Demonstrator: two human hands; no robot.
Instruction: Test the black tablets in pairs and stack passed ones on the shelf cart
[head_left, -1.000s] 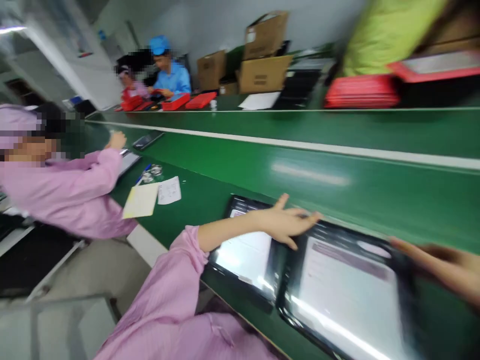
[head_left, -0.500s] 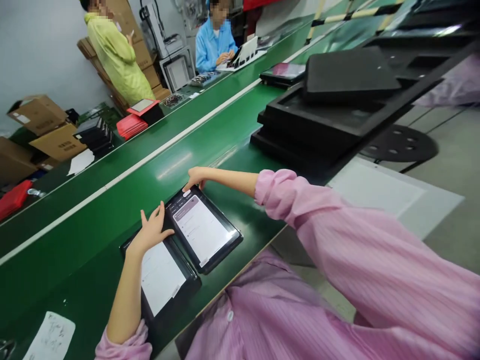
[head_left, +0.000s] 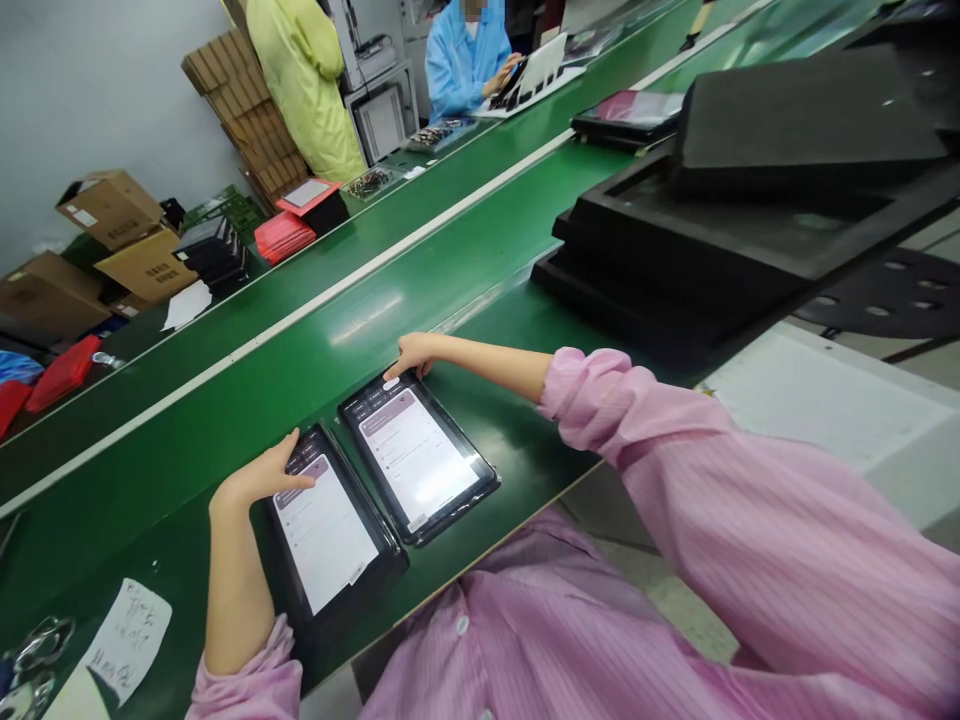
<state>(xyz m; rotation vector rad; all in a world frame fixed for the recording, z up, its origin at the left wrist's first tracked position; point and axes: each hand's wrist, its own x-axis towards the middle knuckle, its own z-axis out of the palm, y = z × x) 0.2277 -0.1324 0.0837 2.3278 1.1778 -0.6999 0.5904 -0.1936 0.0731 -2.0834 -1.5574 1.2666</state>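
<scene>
Two tablets with lit screens lie side by side on the green bench. My left hand point(head_left: 264, 474) rests over the upper left part of the left tablet point(head_left: 330, 540), thumb stretched across its screen and fingers apart toward its top edge. At the top edge of the right tablet point(head_left: 420, 460), my right hand point(head_left: 411, 357) has a finger on the upper screen near a small white oval. Its other fingers are bent beyond the edge and partly hidden, so a grip cannot be made out. Both screens show a purple panel above a white area.
Black foam trays point(head_left: 675, 240) are stacked at the right, beyond them another tablet point(head_left: 630, 112). A handwritten paper point(head_left: 131, 640) lies lower left. Red pouches point(head_left: 285, 235) and cardboard boxes point(head_left: 150, 262) stand across the bench. A person in blue point(head_left: 461, 60) handles a device; another wears yellow-green point(head_left: 307, 80).
My left hand has moved left and down, uncovering the left tablet's purple panel. My right hand stays at the right tablet's top edge. The camera view has shifted.
</scene>
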